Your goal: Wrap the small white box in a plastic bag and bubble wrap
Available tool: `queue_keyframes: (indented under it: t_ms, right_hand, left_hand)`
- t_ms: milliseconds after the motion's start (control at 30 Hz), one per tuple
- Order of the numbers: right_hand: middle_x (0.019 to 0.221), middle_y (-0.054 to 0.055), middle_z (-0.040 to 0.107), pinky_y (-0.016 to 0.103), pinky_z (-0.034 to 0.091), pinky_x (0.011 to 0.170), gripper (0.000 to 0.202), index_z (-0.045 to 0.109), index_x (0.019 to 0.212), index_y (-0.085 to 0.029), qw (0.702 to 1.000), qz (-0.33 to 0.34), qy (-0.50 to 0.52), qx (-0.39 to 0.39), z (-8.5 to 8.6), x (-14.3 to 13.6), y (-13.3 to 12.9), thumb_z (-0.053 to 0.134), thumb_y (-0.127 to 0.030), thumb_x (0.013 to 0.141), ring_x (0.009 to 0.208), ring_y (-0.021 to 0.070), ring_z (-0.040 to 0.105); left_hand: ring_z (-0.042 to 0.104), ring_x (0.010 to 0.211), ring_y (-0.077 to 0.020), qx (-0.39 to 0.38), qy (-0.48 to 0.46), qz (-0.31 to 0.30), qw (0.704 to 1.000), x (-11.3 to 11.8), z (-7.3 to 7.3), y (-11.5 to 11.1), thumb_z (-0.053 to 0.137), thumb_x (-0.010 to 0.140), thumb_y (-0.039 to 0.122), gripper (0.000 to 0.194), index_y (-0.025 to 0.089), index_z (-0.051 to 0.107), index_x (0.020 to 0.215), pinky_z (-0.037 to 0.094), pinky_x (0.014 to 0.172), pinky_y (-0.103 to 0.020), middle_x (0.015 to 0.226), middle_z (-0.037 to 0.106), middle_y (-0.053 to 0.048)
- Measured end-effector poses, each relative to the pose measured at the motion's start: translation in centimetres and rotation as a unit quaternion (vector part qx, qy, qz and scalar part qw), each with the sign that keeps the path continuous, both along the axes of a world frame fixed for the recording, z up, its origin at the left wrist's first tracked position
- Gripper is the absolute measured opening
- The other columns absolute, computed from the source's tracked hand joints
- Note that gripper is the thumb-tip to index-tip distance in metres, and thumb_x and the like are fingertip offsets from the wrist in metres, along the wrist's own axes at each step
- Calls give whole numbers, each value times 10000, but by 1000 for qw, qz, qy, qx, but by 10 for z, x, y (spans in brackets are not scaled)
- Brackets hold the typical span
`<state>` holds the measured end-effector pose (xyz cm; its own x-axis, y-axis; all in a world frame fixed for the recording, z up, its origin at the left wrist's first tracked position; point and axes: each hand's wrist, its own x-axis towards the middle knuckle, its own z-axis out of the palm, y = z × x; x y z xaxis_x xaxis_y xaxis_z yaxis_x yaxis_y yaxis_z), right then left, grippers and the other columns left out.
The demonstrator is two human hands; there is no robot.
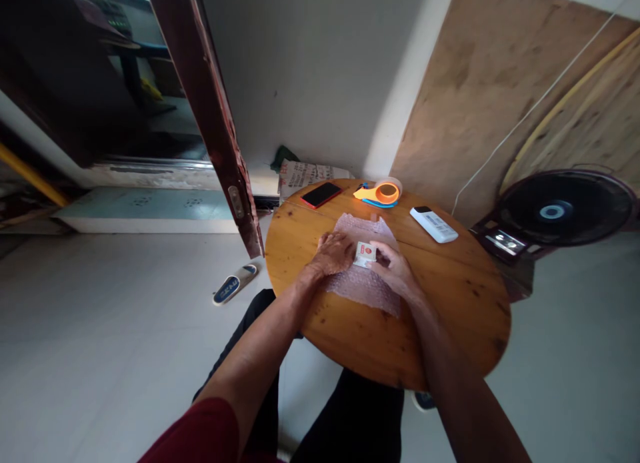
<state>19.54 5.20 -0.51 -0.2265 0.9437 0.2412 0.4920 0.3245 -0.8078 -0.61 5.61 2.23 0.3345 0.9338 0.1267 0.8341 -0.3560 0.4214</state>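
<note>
A sheet of clear bubble wrap (360, 293) lies spread on a round wooden table (460, 296). On its middle is a small white box (366, 251) with a red mark on top. My right hand (394, 268) grips the box's right side between thumb and fingers. To the left of the box, my left hand (334, 253) rests flat on the wrap, fingers stretched out, its fingertips close to the box.
Toward the table's far edge are a red-edged phone (321, 195), an orange and blue tape dispenser (364, 193) and a white device with a dark panel (434, 224). A round black appliance (590, 213) stands at right. A slipper (235, 284) lies left on the floor.
</note>
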Motion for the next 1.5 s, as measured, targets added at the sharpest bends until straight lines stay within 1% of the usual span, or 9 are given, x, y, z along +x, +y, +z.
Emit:
queue_keyframes:
  t_ms: [267,467,567,767,867,1000,1167,1300,1500]
  right_hand:
    - [1174,68,674,400,511,929,502,588,1230,-223,1000,4,12,11,-5,-2,1,666,-293,739,1025,233,653]
    - [1165,73,674,403,508,933,498,579,1224,-214,1000,7,13,9,-6,-2,1,662,-300,741,1023,232,653]
    - [1172,69,668,402,501,941,534,558,1248,-223,1000,8,-4,11,-3,-3,0,661,-288,728,1033,230,646]
    - [1068,60,698,394,518,896,499,580,1197,-221,1000,-10,16,1,0,-6,-2,655,-303,711,962,223,663]
    - [1084,54,697,392,512,907,488,582,1193,-234,1000,-6,29,3,-3,-6,-1,661,-305,717,980,220,660]
    - [1102,52,693,382,507,918,492,575,1207,-229,999,4,35,1,-7,-5,0,660,-320,730,999,219,658]
    - [1113,51,682,391,502,922,463,570,1189,-234,1000,8,5,10,-1,-6,-2,646,-291,736,1008,224,648]
    - [1087,39,680,378,507,917,430,569,1155,-234,999,39,6,11,4,-7,-3,625,-257,729,999,218,649]
    - [1090,33,682,379,506,913,450,566,1170,-234,999,34,-9,13,3,-5,-2,615,-239,723,996,218,650]
  left_hand:
    - [443,1290,-232,-1,3,-8,1000,-2,1,-1,424,889,259,336,229,633,1150,246,1144,-439,1304,576,-62]
    - [461,1275,-231,13,-6,-5,1000,-1,-3,1,425,893,264,322,220,644,1125,253,1146,-445,1275,596,-62]
    - [505,1229,-226,30,-33,6,999,0,-6,4,421,898,269,307,209,658,1084,302,1124,-424,1218,631,-64]
    - [545,1184,-223,30,-48,34,998,-1,-8,8,485,878,320,362,180,626,1180,387,1065,-366,1251,626,-88]
    - [547,1178,-227,32,-27,43,998,0,-8,6,448,904,314,311,208,674,1090,374,1068,-387,1198,648,-73]
    - [533,1187,-224,34,-5,41,999,1,-8,5,440,907,303,309,227,671,1098,370,1067,-396,1201,640,-60]
    - [526,1196,-235,34,-2,35,999,0,-8,6,436,910,305,316,214,671,1102,370,1067,-400,1223,629,-72]
    - [532,1189,-235,39,-5,35,999,0,-10,5,421,918,313,321,211,675,1086,368,1070,-407,1208,635,-79]
    - [532,1193,-223,21,-17,36,999,0,-5,8,493,871,287,282,221,671,1081,379,1071,-384,1217,632,-62]
